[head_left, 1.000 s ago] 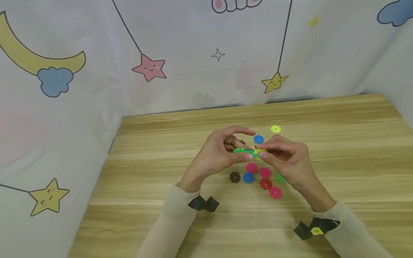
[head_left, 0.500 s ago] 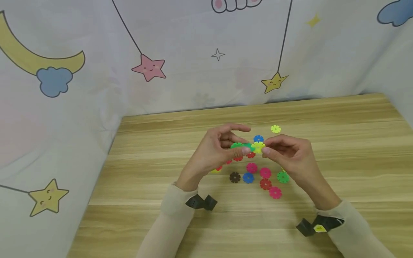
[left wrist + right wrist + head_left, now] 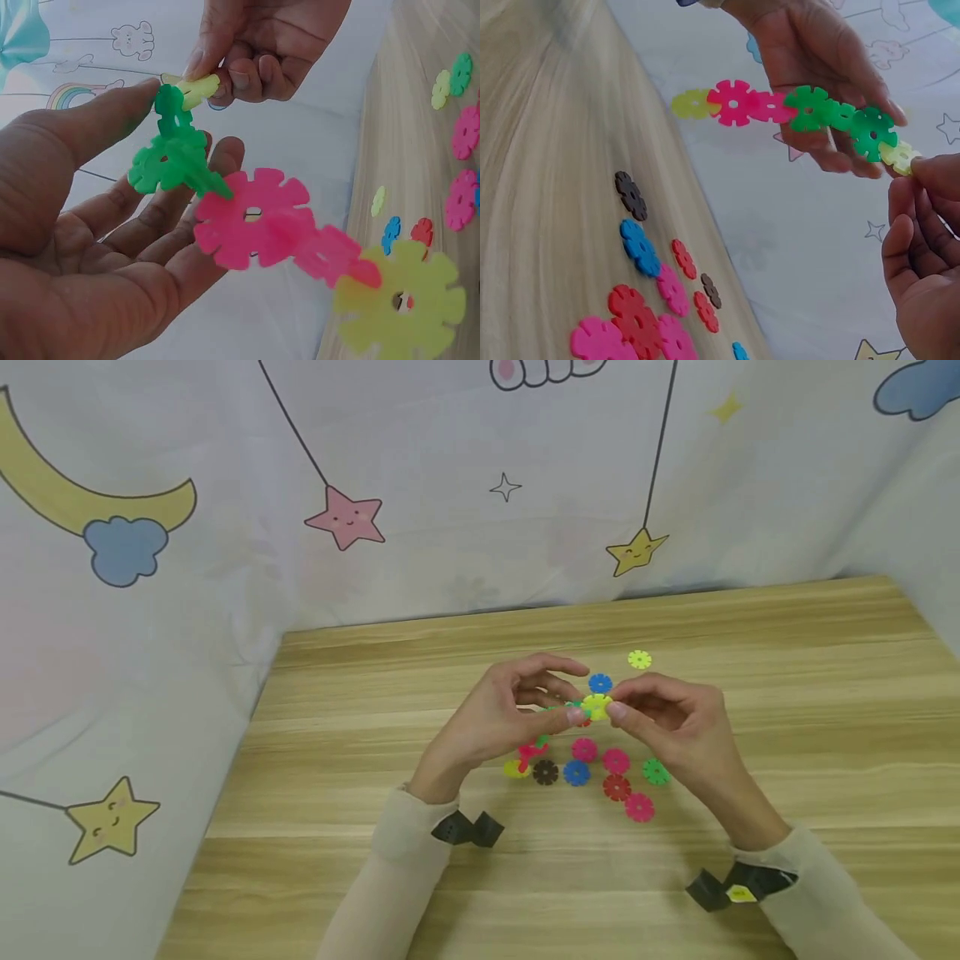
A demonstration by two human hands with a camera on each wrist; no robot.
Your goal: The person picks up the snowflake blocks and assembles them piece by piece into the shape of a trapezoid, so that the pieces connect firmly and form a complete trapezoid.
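Note:
A chain of slotted plastic snowflake discs is held above the table between both hands. In the right wrist view it runs from a yellow end disc through pink discs to green discs. My left hand pinches the last green disc with the thumb in front, its other fingers spread behind the chain. Thumb and forefinger of my right hand grip a pale yellow disc, which meets that green disc edge to edge; how deep the slots engage is hard to tell.
Loose discs lie on the wooden table beneath the hands: brown, blue, pink, red and green. A yellow disc lies farther back. A printed curtain hangs behind the table.
The right hand has shifted slightly right and the yellow disc now faces the head camera. The chain has tilted, so its pink and yellow end hangs below the left hand.

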